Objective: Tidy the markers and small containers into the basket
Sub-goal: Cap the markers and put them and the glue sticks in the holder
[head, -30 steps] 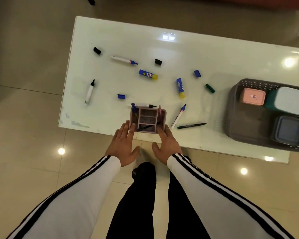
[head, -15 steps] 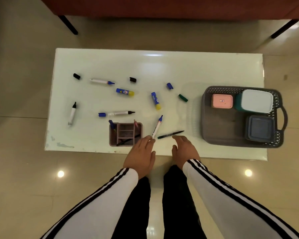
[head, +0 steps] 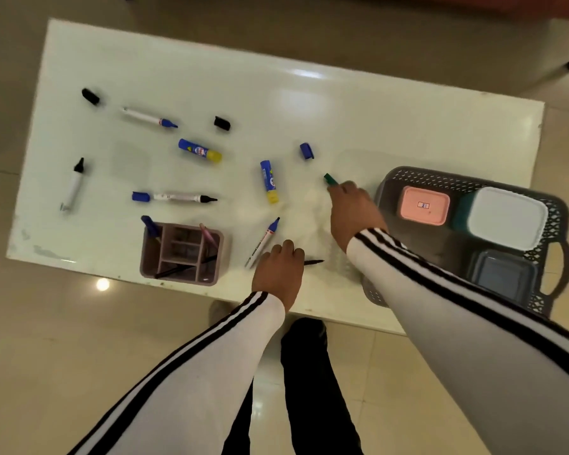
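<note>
My left hand (head: 278,267) is curled over a thin black pen (head: 313,262) near the table's front edge, and only the pen's tip sticks out to the right. A blue-tipped marker (head: 264,240) lies just left of its knuckles. My right hand (head: 352,211) reaches forward, its bunched fingertips on a small green cap (head: 330,179). The grey basket (head: 385,188) stands at the right and holds a pink box (head: 424,205), a white-lidded teal box (head: 506,218) and a blue-grey box (head: 500,274).
A mauve desk organizer (head: 181,254) with a few pens in it stands at the front left. Loose markers (head: 174,197), two glue sticks (head: 200,151), black caps (head: 222,123) and a blue cap (head: 306,151) lie scattered over the white table (head: 391,119).
Both hands have left the organizer. My left hand moved right onto the black pen. My right hand reached forward to the green cap beside the basket.
</note>
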Motion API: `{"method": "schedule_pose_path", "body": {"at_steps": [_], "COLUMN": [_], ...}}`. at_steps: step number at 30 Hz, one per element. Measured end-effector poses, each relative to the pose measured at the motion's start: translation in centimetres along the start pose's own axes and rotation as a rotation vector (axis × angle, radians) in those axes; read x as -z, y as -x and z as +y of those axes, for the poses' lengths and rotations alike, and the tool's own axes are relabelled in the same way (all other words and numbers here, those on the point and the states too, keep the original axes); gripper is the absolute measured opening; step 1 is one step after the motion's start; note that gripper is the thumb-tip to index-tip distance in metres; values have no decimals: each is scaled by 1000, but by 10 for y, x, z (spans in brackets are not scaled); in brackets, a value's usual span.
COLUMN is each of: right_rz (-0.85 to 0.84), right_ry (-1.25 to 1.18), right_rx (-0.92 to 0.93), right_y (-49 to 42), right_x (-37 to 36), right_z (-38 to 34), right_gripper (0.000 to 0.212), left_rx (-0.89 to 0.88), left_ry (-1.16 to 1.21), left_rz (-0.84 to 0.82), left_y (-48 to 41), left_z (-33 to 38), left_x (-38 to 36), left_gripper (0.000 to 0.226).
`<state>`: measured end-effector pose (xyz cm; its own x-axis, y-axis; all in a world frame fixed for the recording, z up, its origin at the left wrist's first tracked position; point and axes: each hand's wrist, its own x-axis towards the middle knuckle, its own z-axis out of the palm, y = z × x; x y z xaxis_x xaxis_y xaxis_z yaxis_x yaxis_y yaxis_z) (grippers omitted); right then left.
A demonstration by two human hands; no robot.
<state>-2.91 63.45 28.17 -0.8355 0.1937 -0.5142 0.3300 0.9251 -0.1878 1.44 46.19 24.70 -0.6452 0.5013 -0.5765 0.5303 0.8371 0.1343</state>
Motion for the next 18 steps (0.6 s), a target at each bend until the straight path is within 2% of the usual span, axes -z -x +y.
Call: {"method": "schedule_pose_path", "body": {"at_steps": [6,13,18], "right_rz": [-5,-40,-22], "right_ry": [70,95,-26], "right_rx": [-21,-33,-57], "right_y": [-37,-49,-41], "right_x": [-1,1,6], "right_z": [1,1,-8], "right_gripper": [46,40,35], "left_rx": [-11,90,133], "left_ry": [78,229,289], "left_rz": [64,378,493], "left_y": [-4,3,4], "left_z": [-4,-14,-29], "left_x": [-3,20,60], "left_gripper": [14,8,9]}}
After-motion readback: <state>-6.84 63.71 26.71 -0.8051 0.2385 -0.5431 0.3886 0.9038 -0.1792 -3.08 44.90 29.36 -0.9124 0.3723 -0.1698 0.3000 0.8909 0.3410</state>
